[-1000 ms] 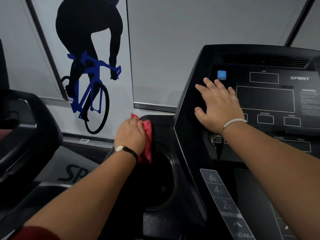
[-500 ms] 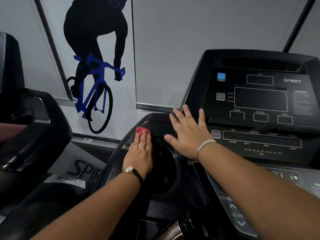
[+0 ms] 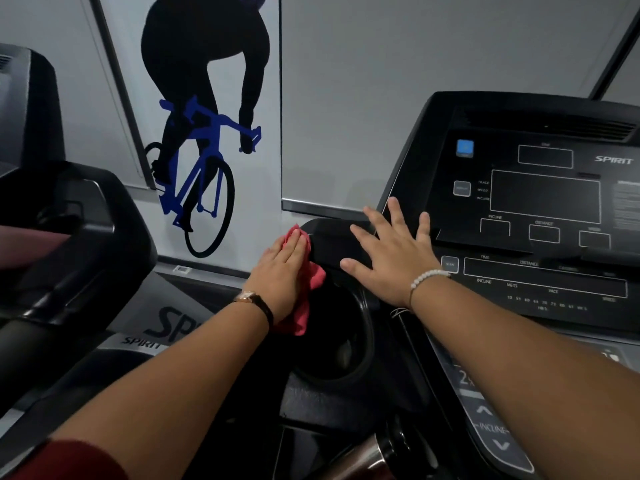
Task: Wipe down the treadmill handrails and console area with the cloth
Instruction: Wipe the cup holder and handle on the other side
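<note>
A pink-red cloth (image 3: 306, 299) lies on the black left shoulder of the treadmill console (image 3: 540, 216), beside the round cup holder (image 3: 349, 337). My left hand (image 3: 284, 271) presses flat on the cloth, fingers together, with cloth showing past the fingertips and hanging down on the right side. My right hand (image 3: 391, 258) rests flat with fingers spread on the console's left edge, holding nothing. The console display is dark and carries a blue button (image 3: 464, 147).
A second black treadmill (image 3: 69, 237) stands close on the left. A wall with a blue cyclist graphic (image 3: 204, 140) is right behind the console. A metal bottle (image 3: 367, 455) sits low in front. The incline keypad (image 3: 491, 424) runs down the console's lower left.
My left hand has slid the cloth up and left along the console shoulder, so more cloth shows beside it. My right hand dropped from the display to the left edge earlier and has stayed there.
</note>
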A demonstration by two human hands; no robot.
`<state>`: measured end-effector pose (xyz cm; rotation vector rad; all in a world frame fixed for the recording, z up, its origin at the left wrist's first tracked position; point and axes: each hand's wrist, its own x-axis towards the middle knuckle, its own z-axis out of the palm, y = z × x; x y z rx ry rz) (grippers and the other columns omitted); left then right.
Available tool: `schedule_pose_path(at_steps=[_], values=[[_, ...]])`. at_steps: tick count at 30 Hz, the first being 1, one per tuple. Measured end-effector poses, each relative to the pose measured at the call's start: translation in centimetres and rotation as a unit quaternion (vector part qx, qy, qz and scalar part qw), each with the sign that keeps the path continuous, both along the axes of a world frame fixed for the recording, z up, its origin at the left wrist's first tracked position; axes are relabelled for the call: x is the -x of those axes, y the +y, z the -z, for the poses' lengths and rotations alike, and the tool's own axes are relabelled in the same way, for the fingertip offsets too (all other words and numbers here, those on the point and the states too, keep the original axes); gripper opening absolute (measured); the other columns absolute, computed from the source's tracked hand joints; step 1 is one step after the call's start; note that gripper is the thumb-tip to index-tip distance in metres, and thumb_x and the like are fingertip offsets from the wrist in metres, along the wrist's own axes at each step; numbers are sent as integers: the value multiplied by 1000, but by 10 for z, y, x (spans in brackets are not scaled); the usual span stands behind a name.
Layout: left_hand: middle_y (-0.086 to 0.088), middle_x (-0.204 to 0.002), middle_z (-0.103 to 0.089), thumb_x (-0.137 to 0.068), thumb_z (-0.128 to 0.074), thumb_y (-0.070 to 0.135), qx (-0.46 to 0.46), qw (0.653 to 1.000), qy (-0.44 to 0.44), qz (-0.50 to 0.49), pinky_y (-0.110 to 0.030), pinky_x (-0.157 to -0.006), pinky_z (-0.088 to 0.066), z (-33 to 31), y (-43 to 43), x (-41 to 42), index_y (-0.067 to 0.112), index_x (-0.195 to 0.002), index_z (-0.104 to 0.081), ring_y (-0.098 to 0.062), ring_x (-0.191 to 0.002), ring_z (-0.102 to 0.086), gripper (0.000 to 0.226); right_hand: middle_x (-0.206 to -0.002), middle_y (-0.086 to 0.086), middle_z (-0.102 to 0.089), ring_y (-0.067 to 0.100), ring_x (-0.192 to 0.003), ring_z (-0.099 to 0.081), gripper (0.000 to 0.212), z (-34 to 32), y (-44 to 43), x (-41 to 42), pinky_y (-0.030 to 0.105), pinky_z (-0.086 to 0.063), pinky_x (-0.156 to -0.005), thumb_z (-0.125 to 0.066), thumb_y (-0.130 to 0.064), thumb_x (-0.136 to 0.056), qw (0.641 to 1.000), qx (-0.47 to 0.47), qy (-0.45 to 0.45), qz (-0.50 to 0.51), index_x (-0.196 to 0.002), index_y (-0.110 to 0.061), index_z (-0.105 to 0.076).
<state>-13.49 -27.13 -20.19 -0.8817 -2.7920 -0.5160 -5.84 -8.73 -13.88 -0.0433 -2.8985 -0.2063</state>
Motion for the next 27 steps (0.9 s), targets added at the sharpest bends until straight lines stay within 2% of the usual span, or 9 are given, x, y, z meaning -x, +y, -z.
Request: schedule_pose_path(at_steps=[3,7,11,14,16,18,20,23,27], values=[[-4,-158,8,-95,-36,15,-1,998,-58,-22,-34,-117,-11,14,-15,-10,12,-150,-1,-20,-145,-1,65,-158,-6,3,23,-141,25,72,1,-1,0,63,12,-109,-17,-70,-86,1000,0,0,-4,-146,-32,-22],[-17,-143,-39,-97,-27,22,-3,980,-132,-146,-43,-101,-36,12,-20,11,7,-137,-35,-33,-124,-46,43,-158,-5,3,25,-141,25,74,1,-1,0,64,12,-108,-16,-72,-84,1000,-9,-2,-1,-146,-33,-22],[-22,-121,-57,-100,-21,32,-62,968,-133,-204,-41,-93,-40,5,-10,31,3,-121,-52,-36,-110,-54,47,-158,-4,1,25,-141,26,75,1,-2,1,65,11,-108,-16,-74,-83,1000,-13,-7,0,-145,-34,-23],[-18,-142,-41,-99,-29,31,-102,975,-88,-177,-41,-107,-31,10,5,17,6,-138,-38,-32,-128,-40,47,-158,-5,0,26,-141,26,74,0,-2,1,65,11,-108,-18,-74,-83,1000,-14,-6,-1,-145,-34,-25],[-17,-155,-11,-98,-35,25,-49,988,-51,-135,-38,-116,-12,13,16,-7,4,-148,-12,-30,-143,-12,59,-158,-5,-1,25,-141,25,74,0,-2,1,66,11,-108,-18,-74,-83,1000,-14,-5,-1,-145,-34,-26],[-17,-156,10,-98,-29,14,19,993,-46,-104,-37,-116,-5,17,19,-33,4,-148,2,-31,-144,6,60,-158,-6,-2,25,-141,25,74,0,-1,1,66,11,-108,-17,-73,-83,1000,-13,-5,-1,-145,-34,-26],[-12,-157,9,-98,-27,10,66,993,-60,-72,-34,-117,-4,22,8,-51,8,-149,-3,-26,-145,5,56,-158,-7,-2,24,-141,24,73,1,-1,2,65,11,-108,-17,-73,-83,1000,-12,-2,-3,-145,-34,-26],[-3,-158,-3,-97,-34,25,76,992,-79,-55,-35,-118,-9,24,-11,-64,14,-149,-13,-17,-145,-3,57,-158,-7,-3,24,-142,24,72,1,-1,2,65,11,-108,-18,-72,-84,1000,-10,0,-5,-145,-33,-25],[-16,-157,-3,-97,-26,39,83,980,-90,-157,-41,-116,-11,18,-8,-43,3,-148,-8,-25,-144,-8,65,-158,-7,-4,24,-142,23,71,1,-1,1,65,12,-108,-20,-71,-85,1000,-6,2,-5,-145,-32,-26]])
